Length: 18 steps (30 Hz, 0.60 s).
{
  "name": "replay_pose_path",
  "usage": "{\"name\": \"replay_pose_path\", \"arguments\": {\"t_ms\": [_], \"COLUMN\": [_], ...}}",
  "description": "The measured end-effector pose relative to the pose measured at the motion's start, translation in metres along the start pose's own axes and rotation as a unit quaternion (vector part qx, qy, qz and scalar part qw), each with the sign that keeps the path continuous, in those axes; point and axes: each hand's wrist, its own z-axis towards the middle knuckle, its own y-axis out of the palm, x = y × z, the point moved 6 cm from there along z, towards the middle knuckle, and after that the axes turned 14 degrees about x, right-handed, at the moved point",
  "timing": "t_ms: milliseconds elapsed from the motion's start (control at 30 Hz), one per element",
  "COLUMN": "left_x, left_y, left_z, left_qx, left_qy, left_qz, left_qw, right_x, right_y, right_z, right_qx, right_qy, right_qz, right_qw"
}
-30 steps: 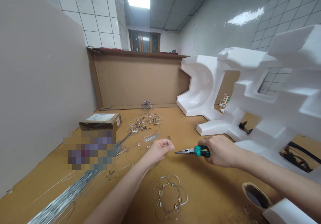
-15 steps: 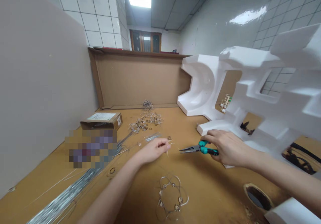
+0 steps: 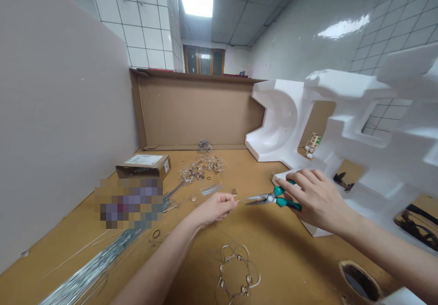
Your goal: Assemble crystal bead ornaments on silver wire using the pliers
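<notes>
Between thumb and fingertips, my left hand (image 3: 219,208) pinches a short thin wire (image 3: 241,201), whose free end points right toward the plier tips. My right hand (image 3: 316,200) is closed around the teal handles of long-nose pliers (image 3: 262,199). The jaws look slightly parted, near the wire's end; whether they touch it I cannot tell. Below the hands on the table lies a ring of bent wire with several clear beads (image 3: 235,275). Just behind my left hand is a small bundle of cut wires (image 3: 211,189).
A long bundle of silvery wires (image 3: 99,255) runs along the left, near a small cardboard box (image 3: 143,166). Beaded wire pieces (image 3: 201,166) are heaped farther back. White foam packing (image 3: 284,127) stands at the right, with a round hole (image 3: 361,280) in the tabletop nearer me.
The wire in my left hand has turned from hanging down to pointing right. The plier jaws have parted slightly and now lie by its end. The whole view has shifted a little.
</notes>
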Motion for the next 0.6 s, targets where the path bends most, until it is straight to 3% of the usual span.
{"name": "replay_pose_path", "arguments": {"t_ms": [133, 600], "left_x": [-0.002, 0.001], "left_y": [0.0, 0.009], "left_z": [0.002, -0.002], "left_qx": [0.029, 0.016], "left_qy": [-0.002, -0.013], "left_qz": [0.014, 0.05], "left_qw": [0.999, 0.999], "right_x": [-0.018, -0.029], "right_y": [0.002, 0.004], "right_z": [-0.003, -0.001], "right_qx": [-0.026, -0.017], "right_qy": [-0.062, -0.083], "right_qz": [0.032, 0.015], "right_qw": [0.997, 0.996]}}
